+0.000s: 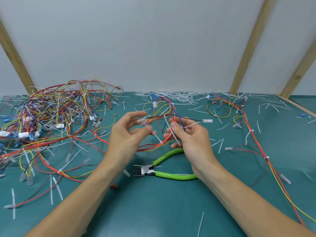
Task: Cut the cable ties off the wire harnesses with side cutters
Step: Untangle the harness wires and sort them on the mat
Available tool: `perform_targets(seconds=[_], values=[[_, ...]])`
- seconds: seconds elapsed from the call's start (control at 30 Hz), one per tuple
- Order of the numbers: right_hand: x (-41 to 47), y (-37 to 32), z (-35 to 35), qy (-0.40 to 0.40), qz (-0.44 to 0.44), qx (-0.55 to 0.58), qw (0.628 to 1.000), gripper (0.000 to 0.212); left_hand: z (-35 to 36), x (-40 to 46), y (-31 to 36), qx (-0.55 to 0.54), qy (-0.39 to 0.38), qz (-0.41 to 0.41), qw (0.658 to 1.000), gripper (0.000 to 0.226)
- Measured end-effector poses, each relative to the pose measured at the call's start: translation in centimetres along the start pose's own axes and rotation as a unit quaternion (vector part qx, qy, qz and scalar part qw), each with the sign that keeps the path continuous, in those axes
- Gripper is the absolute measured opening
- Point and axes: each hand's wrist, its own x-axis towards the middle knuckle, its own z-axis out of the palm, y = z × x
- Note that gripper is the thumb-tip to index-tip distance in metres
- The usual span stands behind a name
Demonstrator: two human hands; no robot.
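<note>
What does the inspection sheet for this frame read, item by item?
Surface: teal mat, littered.
Job's things: side cutters with green handles lie unheld on the mat, jaws open; wire harness held up with white cable ties still on.
Clutter: cut tie pieces strewn about.
Grippers: left hand and right hand both pinch the harness.
Cables: tangled pile at left; another harness at right.
Surroundings: white wall, wooden battens.

Glossy green plastic cutter handles [172, 176], matt teal table [153, 202], bare wooden battens [248, 47].
</note>
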Motion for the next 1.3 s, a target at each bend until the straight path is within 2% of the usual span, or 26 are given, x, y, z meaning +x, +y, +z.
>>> perform_targets(seconds=[0.13, 0.27, 0.43, 0.53, 0.6, 0.67, 0.77, 0.9, 1.03, 1.23, 1.3], values=[[0.0, -0.1, 0.0, 0.01, -0.005, 0.001, 1.0, 0.011, -0.2, 0.1, 0.0, 0.016, 0.007, 0.002, 1.0, 0.027], [0.1, -0.1, -0.2, 0.019, -0.008, 0.009, 1.0, 0.011, -0.3, 0.0, -0.1, 0.085, 0.003, 0.015, 0.996, 0.035], [0.4, -0.3, -0.4, 0.027, -0.003, 0.06, 0.998, 0.011, 0.1, -0.8, -0.7, 0.263, -0.003, 0.066, 0.963, 0.028], [0.8, -0.4, -0.6, 0.031, 0.001, 0.087, 0.996, 0.012, -0.1, -1.0, -0.6, 0.316, -0.022, 0.085, 0.945, 0.005], [1.0, -0.4, -0.8, 0.029, -0.001, 0.102, 0.994, 0.013, -0.1, -1.0, -0.5, 0.334, -0.051, 0.141, 0.931, 0.021], [1.1, -0.5, -0.7, 0.018, -0.005, 0.112, 0.994, 0.014, 0.2, -1.2, -0.1, 0.321, -0.075, 0.185, 0.926, 0.02], [0.9, -0.4, -0.5, -0.001, -0.013, 0.11, 0.994, 0.014, 0.6, -1.4, 0.2, 0.289, -0.09, 0.206, 0.931, 0.009], [0.7, -0.3, -0.3, -0.015, -0.016, 0.107, 0.994, 0.014, 0.5, -1.3, 0.2, 0.251, -0.087, 0.184, 0.946, 0.009], [0.7, -0.1, -0.3, -0.004, -0.009, 0.099, 0.995, 0.018, 0.4, -1.3, 0.2, 0.249, -0.093, 0.176, 0.948, 0.009], [0.8, 0.2, -0.7, 0.034, -0.056, -0.036, 0.997, 0.005, 0.4, -1.3, 0.0, 0.254, -0.044, 0.189, 0.948, 0.015], [0.8, 0.3, -0.6, 0.042, -0.056, -0.052, 0.996, 0.007, 0.4, -1.0, -0.1, 0.242, -0.016, 0.189, 0.951, 0.015]])
